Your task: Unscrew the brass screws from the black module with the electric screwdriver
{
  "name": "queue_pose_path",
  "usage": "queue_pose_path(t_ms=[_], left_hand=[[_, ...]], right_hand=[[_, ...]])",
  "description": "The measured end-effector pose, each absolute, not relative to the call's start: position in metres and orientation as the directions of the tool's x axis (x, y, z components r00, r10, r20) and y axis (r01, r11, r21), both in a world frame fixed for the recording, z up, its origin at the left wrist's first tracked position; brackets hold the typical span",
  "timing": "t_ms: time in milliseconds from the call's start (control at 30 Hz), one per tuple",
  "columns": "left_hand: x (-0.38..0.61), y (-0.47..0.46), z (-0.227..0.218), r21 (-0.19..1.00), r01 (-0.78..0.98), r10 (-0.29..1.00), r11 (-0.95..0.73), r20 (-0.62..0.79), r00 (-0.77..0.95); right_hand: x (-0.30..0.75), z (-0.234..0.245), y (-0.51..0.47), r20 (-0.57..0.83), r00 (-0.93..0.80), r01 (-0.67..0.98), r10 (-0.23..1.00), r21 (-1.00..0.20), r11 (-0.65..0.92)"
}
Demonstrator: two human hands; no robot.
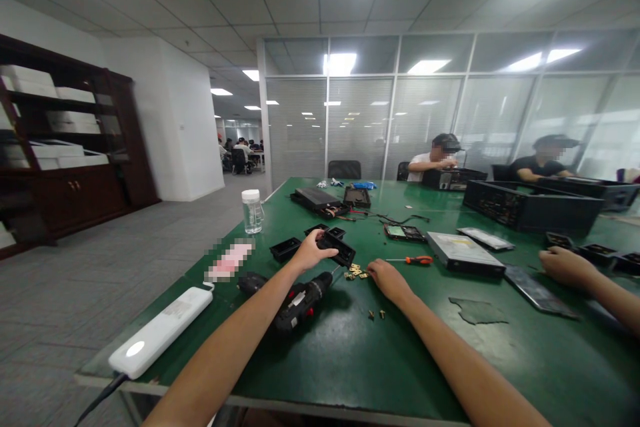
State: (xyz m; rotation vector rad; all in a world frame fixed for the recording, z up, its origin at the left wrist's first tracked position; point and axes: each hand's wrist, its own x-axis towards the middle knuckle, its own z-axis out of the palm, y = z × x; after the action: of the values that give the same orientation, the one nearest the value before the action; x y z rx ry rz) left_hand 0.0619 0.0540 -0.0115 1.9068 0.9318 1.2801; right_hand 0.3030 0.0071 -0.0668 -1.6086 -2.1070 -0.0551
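Observation:
My left hand grips a black plastic tray part near the middle of the green table. My right hand rests on the table with its fingers curled at a small pile of brass screws. Whether it holds one is hidden. A black and red electric screwdriver lies under my left forearm. Two loose screws lie closer to me.
A white power strip lies at the near left edge, a water bottle further back. An orange-handled screwdriver, a disc drive, circuit boards and black cases fill the right and far side. A neighbour's hand rests at right; two people sit opposite.

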Motion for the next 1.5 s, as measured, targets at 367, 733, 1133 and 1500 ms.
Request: queue_pose_path(t_ms=[367, 733, 1133, 1500], left_hand=[[0.064, 0.053, -0.017, 0.797, 0.237, 0.818, -0.555, 0.472, 0.328], [0.068, 0.021, 0.001, 0.819, 0.055, 0.591, -0.572, 0.364, 0.720], [0.061, 0.014, 0.005, 0.431, 0.523, 0.667, -0.735, 0.321, 0.672], [0.006, 0.059, 0.008, 0.191, 0.919, 0.938, -0.346, 0.047, 0.343]], right_hand=[[0.277, -0.049, -0.011, 0.451, -0.032, 0.460, 0.892, -0.786, 0.414], [0.276, -0.048, -0.012, 0.381, 0.053, 0.209, 0.923, -0.908, 0.362], [0.270, -0.052, -0.017, 0.250, -0.040, -0.042, 0.967, -0.968, 0.249], [0.273, -0.050, -0.017, 0.168, 0.001, -0.047, 0.986, -0.985, 0.168]])
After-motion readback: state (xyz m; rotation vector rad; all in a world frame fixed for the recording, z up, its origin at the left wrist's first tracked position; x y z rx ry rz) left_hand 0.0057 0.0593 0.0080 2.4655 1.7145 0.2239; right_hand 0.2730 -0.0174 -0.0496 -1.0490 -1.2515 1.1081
